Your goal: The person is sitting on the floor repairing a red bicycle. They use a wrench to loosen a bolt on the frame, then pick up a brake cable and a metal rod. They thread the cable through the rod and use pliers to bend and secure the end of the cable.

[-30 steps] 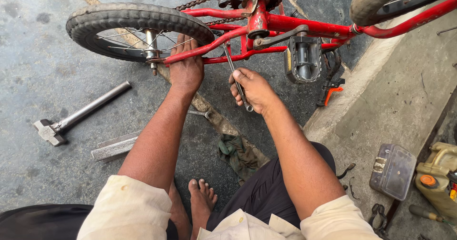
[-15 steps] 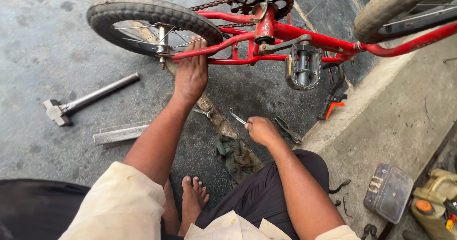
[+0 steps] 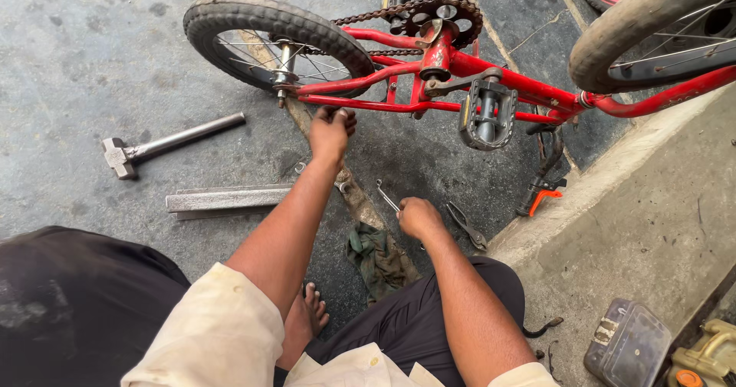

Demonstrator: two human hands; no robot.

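A small red bicycle (image 3: 498, 76) lies upside down on the dark ground, its rear wheel (image 3: 272, 38) at upper left, chainring and chain at top centre, a grey pedal (image 3: 484, 115) hanging below the frame. My left hand (image 3: 331, 130) grips the lower red frame tube near the rear axle. Down near the ground, my right hand (image 3: 418, 217) is closed around a slim metal wrench (image 3: 386, 197) whose end sticks out to the upper left. Pliers (image 3: 468, 226) lie just to the right of that hand.
A metal hammer (image 3: 165, 143) and a flat steel bar (image 3: 230, 200) lie at left. A green rag (image 3: 377, 255) sits by my bare foot (image 3: 310, 314). An orange-handled tool (image 3: 540, 191) lies by the concrete step (image 3: 652, 195). A second wheel (image 3: 652, 26), a grey box and a can are at right.
My right hand has dropped from the bicycle frame down to the ground with the wrench. My left hand stays on the frame tube. The view has shifted, showing more of the bicycle.
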